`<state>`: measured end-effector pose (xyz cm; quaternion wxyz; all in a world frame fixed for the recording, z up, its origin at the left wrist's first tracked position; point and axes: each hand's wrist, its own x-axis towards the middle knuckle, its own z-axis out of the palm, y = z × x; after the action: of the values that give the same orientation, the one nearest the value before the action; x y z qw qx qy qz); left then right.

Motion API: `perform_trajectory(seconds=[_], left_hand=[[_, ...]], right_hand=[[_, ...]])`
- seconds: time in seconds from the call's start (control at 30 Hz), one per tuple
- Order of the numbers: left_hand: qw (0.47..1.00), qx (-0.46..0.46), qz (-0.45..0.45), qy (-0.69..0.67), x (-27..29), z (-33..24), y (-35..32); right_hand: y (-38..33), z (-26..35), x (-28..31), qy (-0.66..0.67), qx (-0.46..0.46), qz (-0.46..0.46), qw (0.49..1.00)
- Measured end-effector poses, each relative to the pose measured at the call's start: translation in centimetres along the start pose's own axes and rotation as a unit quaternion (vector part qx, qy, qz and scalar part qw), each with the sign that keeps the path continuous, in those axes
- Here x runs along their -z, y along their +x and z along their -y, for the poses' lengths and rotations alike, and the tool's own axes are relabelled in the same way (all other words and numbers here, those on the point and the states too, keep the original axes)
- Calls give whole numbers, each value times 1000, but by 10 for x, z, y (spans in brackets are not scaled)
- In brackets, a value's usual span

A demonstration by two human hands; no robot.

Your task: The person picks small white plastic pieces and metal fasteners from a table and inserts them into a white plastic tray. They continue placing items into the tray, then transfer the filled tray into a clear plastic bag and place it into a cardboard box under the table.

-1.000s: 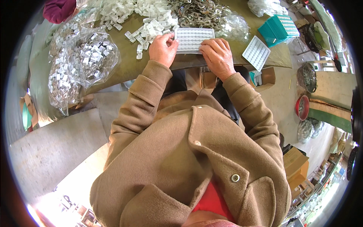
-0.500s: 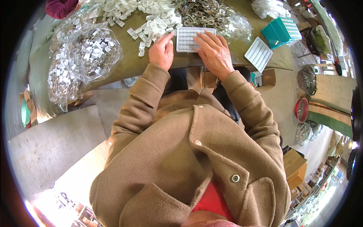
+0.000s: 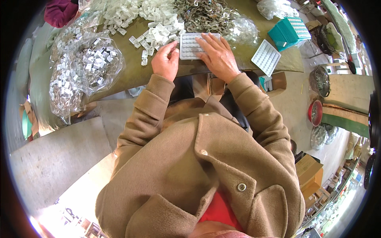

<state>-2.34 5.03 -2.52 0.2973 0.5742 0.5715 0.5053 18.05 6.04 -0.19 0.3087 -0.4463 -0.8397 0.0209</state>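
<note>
My right hand (image 3: 219,58) lies palm down over the right part of the white tray (image 3: 189,45), its fingers stretched forward and a little apart, the tips reaching the tray's far side. It grips nothing that I can see; the palm's underside is out of sight, so how firmly it rests there I can't tell. My left hand (image 3: 165,59) is just beside the tray's left edge, fingers half bent and the thumb near the forefinger. Whether those fingertips pinch a small piece or touch the rim, I can't make out.

The tray sits at the near edge of the tabletop (image 3: 135,59), in front of me, with rows of small bumps across it. My right hand hides much of its right half. Beyond my left hand spreads a heap of white plastic pieces (image 3: 164,29), and past the tray a pile of metal parts (image 3: 204,18) runs off the top, too tangled to tell apart. A second white tray (image 3: 266,58) lies to my right, near a teal stack (image 3: 285,33). At the upper left, a purple sleeve (image 3: 59,14) is cut off.
</note>
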Motion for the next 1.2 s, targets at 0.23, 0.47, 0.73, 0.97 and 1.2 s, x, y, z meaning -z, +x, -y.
perform_trajectory(seconds=[0.23,0.47,0.73,0.97,1.2], left_hand=[[894,307,138,-296,10,-40,-39],[696,461,158,-528,-18,-44,-53],[651,502,151,-549,-24,-39,-64],[643,537,200,-507,-32,-25,-77],[635,475,177,-584,-33,-11,-85]], right_hand=[[42,-32,18,37,-22,102,994],[60,-40,9,11,64,160,985],[65,-50,-2,14,39,232,972],[75,-44,-4,-89,59,262,959],[53,-28,7,-81,-12,271,959]])
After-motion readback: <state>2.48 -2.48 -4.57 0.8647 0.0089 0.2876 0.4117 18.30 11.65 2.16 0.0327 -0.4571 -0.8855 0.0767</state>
